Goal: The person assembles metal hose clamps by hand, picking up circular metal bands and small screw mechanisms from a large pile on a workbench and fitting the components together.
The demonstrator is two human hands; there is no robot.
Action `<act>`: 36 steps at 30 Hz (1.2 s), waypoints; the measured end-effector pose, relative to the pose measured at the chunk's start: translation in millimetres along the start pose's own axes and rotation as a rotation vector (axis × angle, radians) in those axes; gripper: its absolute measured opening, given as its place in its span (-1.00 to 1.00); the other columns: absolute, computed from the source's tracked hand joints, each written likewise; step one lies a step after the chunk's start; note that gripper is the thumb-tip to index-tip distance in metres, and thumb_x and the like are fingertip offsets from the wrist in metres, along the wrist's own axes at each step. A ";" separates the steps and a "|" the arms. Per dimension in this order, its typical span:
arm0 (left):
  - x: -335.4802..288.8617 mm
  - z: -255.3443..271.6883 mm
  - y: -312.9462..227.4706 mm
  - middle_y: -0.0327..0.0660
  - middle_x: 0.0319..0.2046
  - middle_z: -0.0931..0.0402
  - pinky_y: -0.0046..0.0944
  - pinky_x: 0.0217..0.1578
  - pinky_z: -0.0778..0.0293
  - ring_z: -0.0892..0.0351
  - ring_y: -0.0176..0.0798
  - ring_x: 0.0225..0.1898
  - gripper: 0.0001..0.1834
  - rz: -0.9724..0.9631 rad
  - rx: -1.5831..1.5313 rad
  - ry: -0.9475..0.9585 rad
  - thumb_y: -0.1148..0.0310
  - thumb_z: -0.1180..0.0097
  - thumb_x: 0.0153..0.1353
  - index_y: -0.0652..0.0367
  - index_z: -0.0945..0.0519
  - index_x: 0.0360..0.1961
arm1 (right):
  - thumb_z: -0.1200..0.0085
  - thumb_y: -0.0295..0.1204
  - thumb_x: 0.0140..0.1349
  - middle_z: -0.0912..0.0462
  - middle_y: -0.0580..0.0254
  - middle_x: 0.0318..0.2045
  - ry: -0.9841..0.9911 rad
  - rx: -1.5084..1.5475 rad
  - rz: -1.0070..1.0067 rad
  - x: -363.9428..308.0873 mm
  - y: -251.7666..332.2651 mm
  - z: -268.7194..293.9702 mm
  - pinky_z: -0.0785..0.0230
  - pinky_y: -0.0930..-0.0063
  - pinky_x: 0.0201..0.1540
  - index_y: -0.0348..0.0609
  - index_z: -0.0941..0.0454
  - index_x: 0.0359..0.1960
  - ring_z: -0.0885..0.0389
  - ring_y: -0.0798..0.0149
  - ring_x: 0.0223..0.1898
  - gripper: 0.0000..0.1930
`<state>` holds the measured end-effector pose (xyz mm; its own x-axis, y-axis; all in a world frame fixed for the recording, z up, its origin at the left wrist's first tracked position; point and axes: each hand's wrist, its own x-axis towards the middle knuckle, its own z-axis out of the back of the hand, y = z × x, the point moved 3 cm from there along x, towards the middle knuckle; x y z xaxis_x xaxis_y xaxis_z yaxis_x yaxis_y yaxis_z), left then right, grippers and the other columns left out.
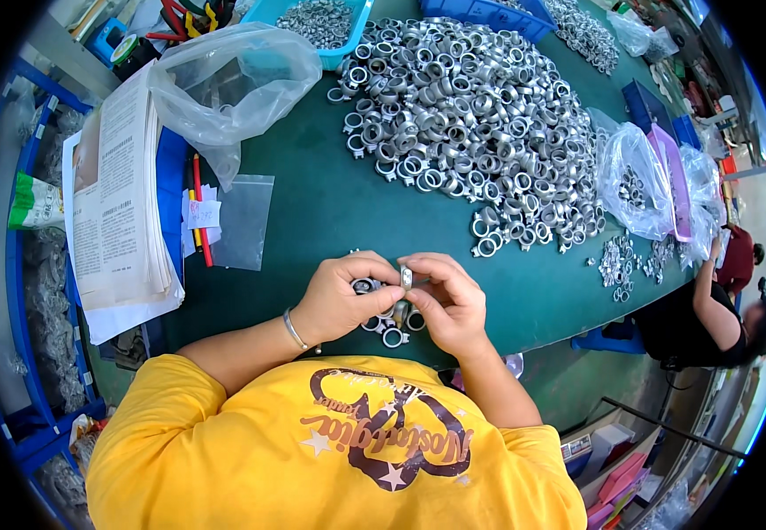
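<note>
My left hand [341, 299] and my right hand [451, 303] meet above the near edge of the green table. Between their pinched fingertips is a small silver metal ring clamp [407, 278], turned edge-on. Thumb and forefinger of each hand press on it from either side. Under and just behind the hands lie several more ring clamps [394, 337], partly hidden by the fingers. Farther back, a large heap of the same ring clamps [480, 115] covers the middle of the table.
A clear plastic bag [233, 84], a stack of printed papers [122, 194], pencils [199, 212] and a flat zip bag [246, 221] lie to the left. Blue trays [334, 55] stand behind. Small metal parts [619, 265] lie right, near a seated person [710, 322].
</note>
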<state>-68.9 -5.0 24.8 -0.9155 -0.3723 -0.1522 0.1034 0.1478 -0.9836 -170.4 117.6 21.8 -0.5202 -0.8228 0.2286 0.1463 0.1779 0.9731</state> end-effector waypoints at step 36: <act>3.3 2.6 -5.2 -0.26 -0.46 -0.47 -0.58 -0.69 -0.28 -0.40 -0.54 -0.67 -0.91 0.038 0.023 -0.076 0.55 -0.17 0.02 0.27 -0.50 -0.44 | 0.06 -0.61 0.19 -0.47 -0.16 -0.08 -0.225 0.927 -0.397 -6.2 -26.0 7.8 -0.51 0.33 -0.11 -0.29 -0.41 -0.18 -0.55 0.01 -0.10 -0.84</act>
<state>-71.4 -9.3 29.1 -0.8785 -0.4356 -0.1960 0.1476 0.1427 -0.9787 -177.5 122.2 -4.7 -0.5486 -0.8102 -0.2063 -0.7267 0.3401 0.5968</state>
